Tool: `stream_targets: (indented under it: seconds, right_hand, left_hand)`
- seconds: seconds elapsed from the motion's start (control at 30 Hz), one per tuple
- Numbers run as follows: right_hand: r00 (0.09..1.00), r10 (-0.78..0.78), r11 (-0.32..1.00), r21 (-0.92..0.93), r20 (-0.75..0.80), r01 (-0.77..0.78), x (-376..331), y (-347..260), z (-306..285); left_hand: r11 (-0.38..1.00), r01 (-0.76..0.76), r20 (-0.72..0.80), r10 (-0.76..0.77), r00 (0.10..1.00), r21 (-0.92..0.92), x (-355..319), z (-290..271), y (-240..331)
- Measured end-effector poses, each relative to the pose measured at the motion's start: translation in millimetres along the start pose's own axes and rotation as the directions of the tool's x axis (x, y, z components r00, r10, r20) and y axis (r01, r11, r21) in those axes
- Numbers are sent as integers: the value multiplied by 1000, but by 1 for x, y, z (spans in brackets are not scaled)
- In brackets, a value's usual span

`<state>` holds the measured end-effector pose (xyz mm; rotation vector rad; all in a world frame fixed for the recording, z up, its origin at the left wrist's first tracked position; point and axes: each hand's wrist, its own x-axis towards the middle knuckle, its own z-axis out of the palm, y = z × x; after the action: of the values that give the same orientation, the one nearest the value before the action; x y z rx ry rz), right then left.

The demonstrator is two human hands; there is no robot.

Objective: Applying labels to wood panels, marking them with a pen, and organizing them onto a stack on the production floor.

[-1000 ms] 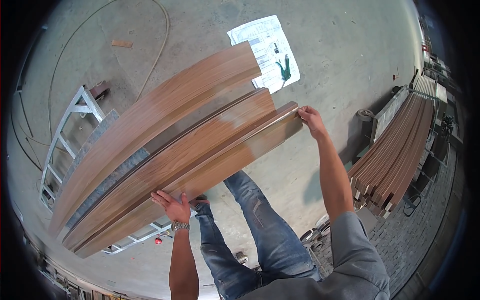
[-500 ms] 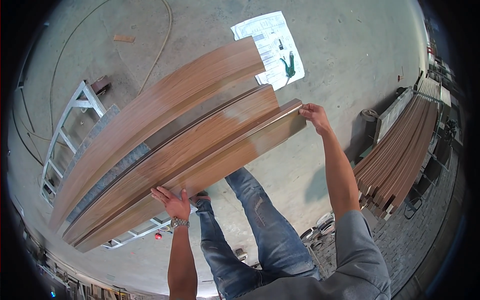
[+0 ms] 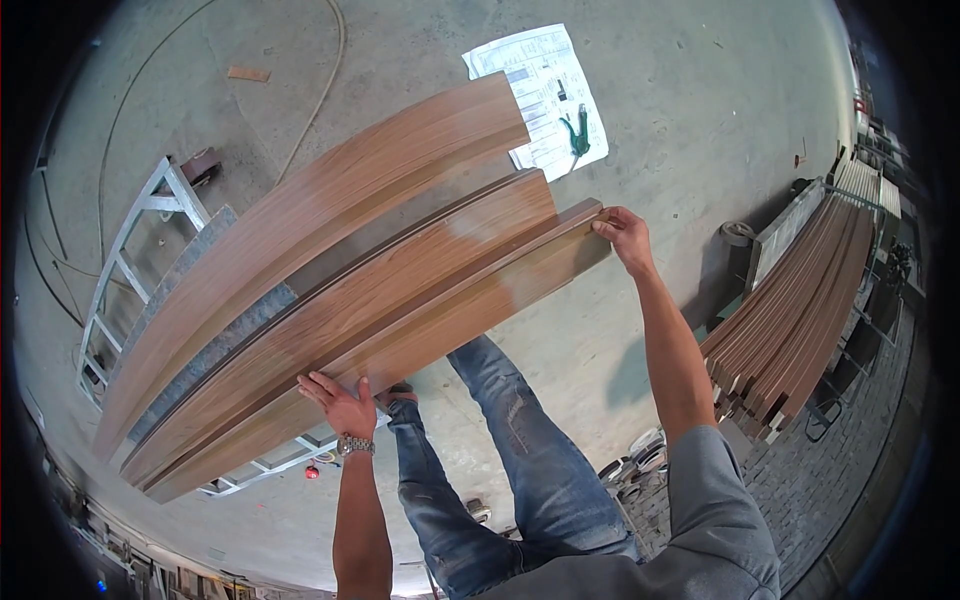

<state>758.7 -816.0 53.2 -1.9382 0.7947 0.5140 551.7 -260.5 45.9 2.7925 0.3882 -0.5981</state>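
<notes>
In front of me lies a long wood-grain board (image 3: 480,335) with a raised strip (image 3: 470,270) along it. My right hand (image 3: 623,235) is closed, pinching the strip at the board's right end with thumb and fingers. My left hand (image 3: 345,402), a metal watch on its wrist, lies on the board's near part with its fingers stretched over the strip. Just beyond, a second wood-grain board (image 3: 410,260) lies alongside. A third wood-grain board (image 3: 330,185) sits farther off, apart from these at its right end.
Under the boards are a grey panel (image 3: 215,325) and a metal ladder-like frame (image 3: 130,268). A printed sheet (image 3: 535,60) with green-handled pliers (image 3: 578,133) lies beyond the boards. Many brown strips (image 3: 800,300) are stacked on a rack at right. A hose (image 3: 318,110) curls across the floor.
My right hand has shifted slightly along the strip's end, its thumb now on the near face. The left hand has moved barely leftward. The boards look almost unmoved.
</notes>
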Motion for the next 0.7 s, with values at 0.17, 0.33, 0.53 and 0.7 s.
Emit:
stream_targets:
  seconds: [0.17, 0.33, 0.53, 0.7]
  right_hand:
    - [990, -88, 980, -185, -110, 67, -7, -1, 12]
    - [983, -9, 972, -233, -184, -34, -7, -8, 17]
    - [992, -60, 936, -352, -109, 18, -12, -10, 29]
    - [990, 40, 920, -381, -135, -90, -5, -25, 33]
  left_hand:
    - [1000, 7, 13, -7, 1000, 3, 0, -1, -2]
    - [1000, 13, 30, -14, 999, 18, 0, -1, -3]
    - [1000, 2, 33, -3, 999, 27, 0, 1, 1]
    - [999, 4, 24, -5, 1000, 48, 0, -2, -3]
